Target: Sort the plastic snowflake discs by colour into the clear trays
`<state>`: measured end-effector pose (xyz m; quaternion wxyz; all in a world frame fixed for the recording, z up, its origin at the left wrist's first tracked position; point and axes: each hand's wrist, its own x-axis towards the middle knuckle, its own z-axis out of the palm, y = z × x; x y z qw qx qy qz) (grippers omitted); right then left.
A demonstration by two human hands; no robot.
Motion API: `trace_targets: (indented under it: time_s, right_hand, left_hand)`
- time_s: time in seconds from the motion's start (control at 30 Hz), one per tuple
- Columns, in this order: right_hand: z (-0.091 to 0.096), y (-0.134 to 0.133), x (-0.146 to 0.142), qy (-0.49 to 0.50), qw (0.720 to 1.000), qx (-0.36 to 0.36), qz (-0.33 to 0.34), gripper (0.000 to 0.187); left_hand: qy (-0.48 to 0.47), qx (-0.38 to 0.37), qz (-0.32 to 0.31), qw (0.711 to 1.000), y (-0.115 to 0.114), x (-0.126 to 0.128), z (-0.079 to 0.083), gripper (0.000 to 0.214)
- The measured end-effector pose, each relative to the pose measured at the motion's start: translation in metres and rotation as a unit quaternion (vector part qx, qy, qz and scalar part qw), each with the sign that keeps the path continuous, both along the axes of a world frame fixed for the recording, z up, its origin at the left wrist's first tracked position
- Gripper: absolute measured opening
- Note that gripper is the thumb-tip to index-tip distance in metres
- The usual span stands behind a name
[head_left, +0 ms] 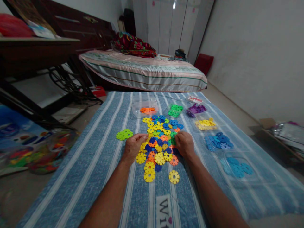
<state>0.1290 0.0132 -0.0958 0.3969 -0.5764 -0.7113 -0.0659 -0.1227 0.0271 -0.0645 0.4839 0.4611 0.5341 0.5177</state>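
Observation:
A loose pile of notched plastic snowflake discs (160, 158), in yellow, dark blue, orange and green, lies on the striped cloth in front of me. My left hand (135, 146) is at the pile's left side, thumb and fingers pinched together beside yellow discs; what they hold, if anything, is hidden. On the opposite side my right hand (185, 144) has its fingers closed at a green snowflake disc (173, 134). A small heap of light-green discs (124, 134) sits just left of my left hand. One yellow disc (174, 177) lies apart, nearer to me.
Clear plastic boxes hold sorted discs: orange (147, 110), green (175, 110), purple (197, 109), yellow (206, 123), blue (218, 141) and light blue (237, 167). A bed (147, 74) stands beyond the table. Bags of colourful pieces (51, 148) are at the left.

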Motion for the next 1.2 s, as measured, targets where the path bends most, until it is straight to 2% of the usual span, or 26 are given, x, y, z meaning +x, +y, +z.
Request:
trace_targets:
  time_s: [0.17, 0.37, 0.57, 0.77, 0.9, 1.0, 1.1, 1.2]
  right_hand:
    - [0.005, -0.004, 0.001, 0.110, 0.993, -0.046, 0.003, 0.028]
    - [0.015, -0.010, 0.001, 0.255, 0.962, -0.094, -0.009, 0.030]
    - [0.015, -0.011, 0.002, 0.307, 0.947, -0.090, -0.016, 0.030]
    - [0.019, -0.012, 0.002, 0.232, 0.971, -0.060, -0.014, 0.027]
    - [0.036, -0.024, 0.008, 0.163, 0.986, -0.012, -0.038, 0.025]
    - [0.059, -0.048, 0.025, 0.106, 0.990, 0.044, -0.087, 0.022]
    - [0.083, -0.084, 0.056, 0.026, 0.983, 0.102, -0.152, 0.022]
    - [0.098, -0.122, 0.095, -0.050, 0.967, 0.096, -0.229, 0.024]
  left_hand:
    - [0.006, -0.004, -0.001, 1.000, -0.001, 0.001, 0.003, 0.037]
    - [0.013, -0.002, 0.001, 1.000, -0.001, 0.000, 0.001, 0.038]
    - [0.009, 0.007, 0.003, 1.000, 0.001, -0.001, -0.002, 0.039]
    - [0.015, 0.001, 0.004, 1.000, 0.002, 0.000, 0.003, 0.040]
    - [0.011, -0.004, 0.006, 1.000, 0.002, 0.000, 0.005, 0.042]
    - [0.013, -0.006, 0.006, 1.000, 0.003, -0.001, 0.005, 0.042]
    - [0.019, -0.014, 0.005, 1.000, 0.004, -0.001, 0.004, 0.042]
    - [0.017, -0.014, 0.004, 1.000, 0.005, -0.001, 0.004, 0.044]
